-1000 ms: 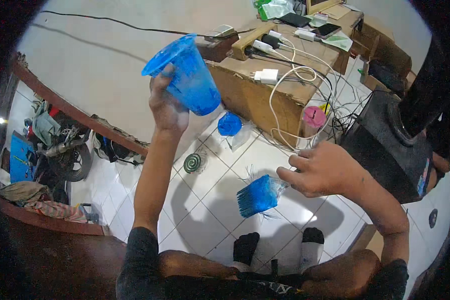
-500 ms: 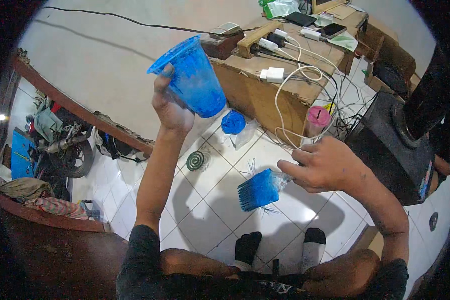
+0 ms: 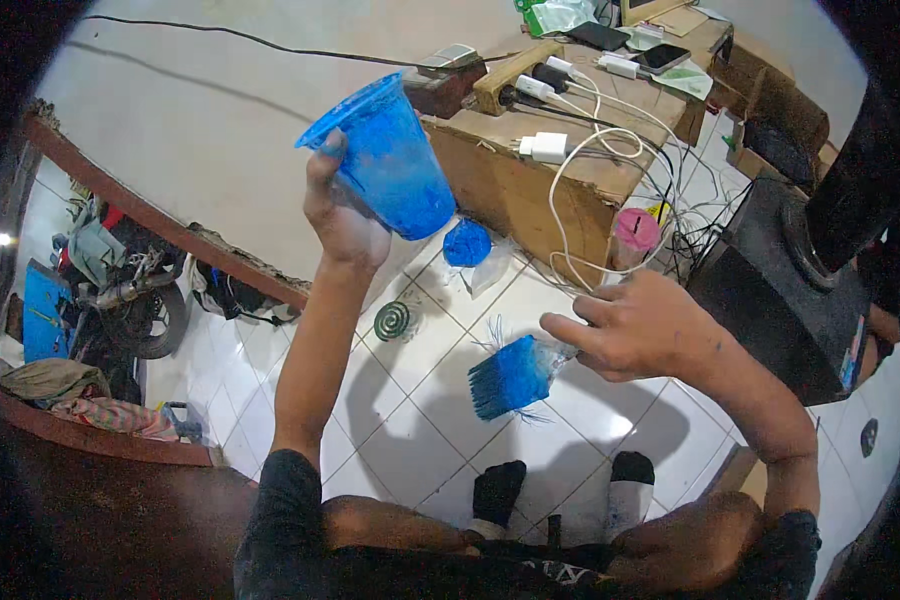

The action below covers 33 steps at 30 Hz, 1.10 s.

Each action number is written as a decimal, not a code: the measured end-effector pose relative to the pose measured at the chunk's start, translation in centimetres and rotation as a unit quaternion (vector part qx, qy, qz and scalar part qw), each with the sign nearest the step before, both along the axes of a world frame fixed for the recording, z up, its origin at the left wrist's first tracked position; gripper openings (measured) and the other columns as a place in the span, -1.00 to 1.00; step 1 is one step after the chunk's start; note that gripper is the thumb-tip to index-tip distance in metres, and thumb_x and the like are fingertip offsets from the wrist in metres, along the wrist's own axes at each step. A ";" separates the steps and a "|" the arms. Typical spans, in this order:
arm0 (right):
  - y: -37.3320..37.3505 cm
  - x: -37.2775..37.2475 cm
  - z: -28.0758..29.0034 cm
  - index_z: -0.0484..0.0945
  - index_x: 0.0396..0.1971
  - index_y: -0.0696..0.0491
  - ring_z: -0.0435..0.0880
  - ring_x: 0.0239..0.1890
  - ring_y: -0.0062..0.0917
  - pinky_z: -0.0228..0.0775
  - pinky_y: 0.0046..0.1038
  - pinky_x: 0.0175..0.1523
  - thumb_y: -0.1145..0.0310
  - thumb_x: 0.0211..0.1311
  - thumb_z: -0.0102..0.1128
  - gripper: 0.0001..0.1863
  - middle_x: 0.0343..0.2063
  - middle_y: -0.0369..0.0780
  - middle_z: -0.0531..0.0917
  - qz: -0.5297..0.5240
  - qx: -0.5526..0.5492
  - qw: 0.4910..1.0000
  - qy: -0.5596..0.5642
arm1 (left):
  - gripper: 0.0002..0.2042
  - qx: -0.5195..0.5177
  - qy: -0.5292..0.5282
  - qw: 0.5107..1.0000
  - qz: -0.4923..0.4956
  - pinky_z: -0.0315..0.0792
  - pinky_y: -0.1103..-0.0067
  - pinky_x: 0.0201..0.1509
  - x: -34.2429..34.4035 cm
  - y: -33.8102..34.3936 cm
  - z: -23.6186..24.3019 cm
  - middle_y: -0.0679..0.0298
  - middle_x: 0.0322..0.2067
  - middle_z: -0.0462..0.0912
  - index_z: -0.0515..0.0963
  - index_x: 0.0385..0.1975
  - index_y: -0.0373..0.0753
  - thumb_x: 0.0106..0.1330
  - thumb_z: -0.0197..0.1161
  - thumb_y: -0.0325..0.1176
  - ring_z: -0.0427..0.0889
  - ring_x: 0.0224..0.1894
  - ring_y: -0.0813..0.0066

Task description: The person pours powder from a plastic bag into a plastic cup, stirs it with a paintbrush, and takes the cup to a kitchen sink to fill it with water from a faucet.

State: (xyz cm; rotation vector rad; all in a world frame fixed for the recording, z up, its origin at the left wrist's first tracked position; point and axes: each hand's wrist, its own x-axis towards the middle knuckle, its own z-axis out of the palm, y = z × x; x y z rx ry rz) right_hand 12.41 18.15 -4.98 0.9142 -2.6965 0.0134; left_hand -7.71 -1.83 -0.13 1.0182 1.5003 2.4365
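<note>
In my left hand (image 3: pixel 352 225) is a plastic cup (image 3: pixel 392 165), streaked with blue paint and paler in patches. It is raised and tilted, its wide rim toward the upper left; my thumb presses near the rim and the other fingers are mostly hidden. My right hand (image 3: pixel 635 330) is closed on the handle end of a paintbrush (image 3: pixel 515 378). Blue paint covers the brush, and its bristles point left with a few stray ones sticking out. Brush and cup are apart. Below the cup, on the floor, a round blue container (image 3: pixel 467 243) stands beside clear plastic.
A green coil (image 3: pixel 392 320) lies on the white tiles. Behind, a wooden table (image 3: pixel 530 215) carries a power strip (image 3: pixel 515 78), chargers and a phone (image 3: pixel 662 58); white cables hang down near a pink-topped container (image 3: pixel 636 230). At right stands a black box (image 3: pixel 770 295).
The paintbrush and my right hand have shifted slightly left. The cup in my left hand stays almost in place.
</note>
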 end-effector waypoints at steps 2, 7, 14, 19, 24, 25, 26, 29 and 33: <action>-0.2 -0.1 0.1 0.31 0.08 -0.11 0.60 -0.61 -0.45 0.39 -0.41 -0.60 0.29 -0.09 0.19 -0.40 -0.55 -0.29 0.57 -0.025 0.003 1.000 -0.006 | -0.25 -0.015 0.009 1.000 -0.004 0.42 0.29 0.07 0.5 0.1 0.1 -0.12 -0.01 0.46 0.26 0.14 -0.44 0.14 0.04 0.14 0.52 -0.02 0.06; -1.7 -1.3 1.9 -0.11 0.37 -0.16 0.60 -0.60 -0.40 0.38 -0.43 -0.58 0.29 -0.11 0.26 0.00 -0.41 -0.18 0.64 -0.126 -0.046 0.990 -0.054 | -0.26 -0.019 0.009 1.000 -0.014 0.40 0.27 0.10 1.2 0.2 0.4 -0.12 0.00 0.46 0.25 0.14 -0.44 0.14 0.04 0.12 0.51 0.00 0.05; -2.8 -2.8 2.0 -0.31 0.38 -0.15 0.61 -0.62 -0.28 0.44 -0.30 -0.57 0.35 -0.09 0.26 0.10 -0.42 -0.10 0.63 -0.132 -0.099 0.984 -0.072 | -0.47 0.015 -0.044 0.995 -0.088 0.38 0.36 0.11 2.8 0.6 0.4 0.15 -0.06 0.51 0.37 0.06 -0.28 0.11 0.15 -0.11 0.50 -0.01 0.28; -3.2 -2.8 0.9 -0.30 0.38 -0.19 0.61 -0.62 -0.27 0.44 -0.29 -0.60 0.37 -0.09 0.23 0.08 -0.44 -0.12 0.62 -0.138 -0.069 0.987 -0.045 | -0.43 0.002 -0.043 0.997 -0.068 0.41 0.34 0.08 4.1 1.1 0.4 0.10 -0.06 0.50 0.34 0.08 -0.31 0.09 0.15 -0.09 0.50 0.00 0.24; -3.1 -2.3 0.8 -0.28 0.38 -0.26 0.58 -0.66 -0.36 0.42 -0.36 -0.63 0.38 -0.15 0.26 0.11 -0.53 -0.20 0.57 -0.109 -0.048 0.990 -0.074 | -0.23 -0.059 -0.001 0.995 -0.078 0.35 0.22 0.16 2.9 0.5 0.6 -0.09 0.03 0.44 0.23 0.17 -0.39 0.11 0.06 0.14 0.49 0.04 0.04; -3.1 -2.1 0.6 -0.28 0.38 -0.26 0.58 -0.66 -0.36 0.42 -0.36 -0.63 0.38 -0.15 0.26 0.11 -0.53 -0.20 0.57 -0.109 -0.048 0.990 -0.074 | -0.20 -0.050 0.004 0.996 -0.076 0.33 0.21 0.18 2.7 0.5 0.8 -0.09 0.05 0.43 0.21 0.19 -0.39 0.10 0.06 0.17 0.47 0.05 0.04; -3.1 -2.0 0.3 -0.27 0.38 -0.26 0.58 -0.67 -0.37 0.42 -0.37 -0.63 0.39 -0.15 0.25 0.11 -0.54 -0.21 0.56 -0.099 -0.042 0.992 -0.073 | -0.18 -0.042 0.009 0.996 -0.074 0.31 0.20 0.20 2.4 0.4 1.0 -0.09 0.06 0.41 0.19 0.20 -0.39 0.09 0.05 0.20 0.46 0.06 0.03; -2.9 -1.9 -0.8 -0.22 0.38 -0.24 0.58 -0.66 -0.38 0.43 -0.37 -0.61 0.38 -0.14 0.23 0.07 -0.52 -0.23 0.56 -0.081 -0.031 0.994 -0.072 | -0.14 -0.009 -0.006 0.995 -0.097 0.28 0.22 0.20 1.0 0.0 1.2 -0.06 0.05 0.40 0.14 0.23 -0.37 0.07 0.04 0.23 0.45 0.04 0.07; -2.4 -2.0 -2.1 -0.01 0.33 -0.16 0.60 -0.61 -0.37 0.46 -0.35 -0.54 0.36 -0.14 0.23 -0.07 -0.49 -0.23 0.56 -0.061 -0.010 0.994 -0.094 | -0.24 0.062 -0.054 0.982 -0.173 0.48 0.36 -0.03 0.4 0.2 1.3 -0.06 -0.09 0.51 0.32 0.08 -0.42 0.12 -0.03 0.21 0.56 -0.12 0.13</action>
